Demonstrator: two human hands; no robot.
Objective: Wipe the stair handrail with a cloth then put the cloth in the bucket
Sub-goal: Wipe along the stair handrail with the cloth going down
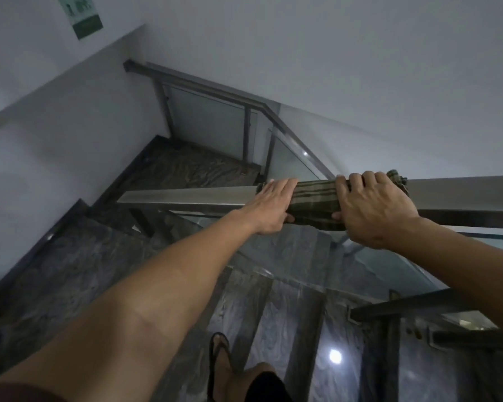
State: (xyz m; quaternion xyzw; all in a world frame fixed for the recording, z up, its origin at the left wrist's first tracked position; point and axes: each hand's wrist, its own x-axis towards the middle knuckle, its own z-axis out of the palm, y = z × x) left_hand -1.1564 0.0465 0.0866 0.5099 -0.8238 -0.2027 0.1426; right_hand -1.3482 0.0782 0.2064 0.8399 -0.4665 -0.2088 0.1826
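Note:
A flat steel handrail [186, 195] runs across the middle of the view, left to right. A green striped cloth [314, 201] is draped over the rail and wrapped around it. My left hand [270, 207] lies on the cloth's left end, fingers flat over the rail top and thumb under it. My right hand [372, 204] clasps the cloth's right end, fingers curled over the top of the rail. Both forearms reach forward from the bottom of the view. No bucket is in view.
Dark marble stair steps [70, 256] descend at left and below. A second handrail [215, 88] with glass panels runs along the far landing. White walls surround the stairwell, with a green sign [82, 15] at top left. My sandalled foot [221, 364] stands on a step.

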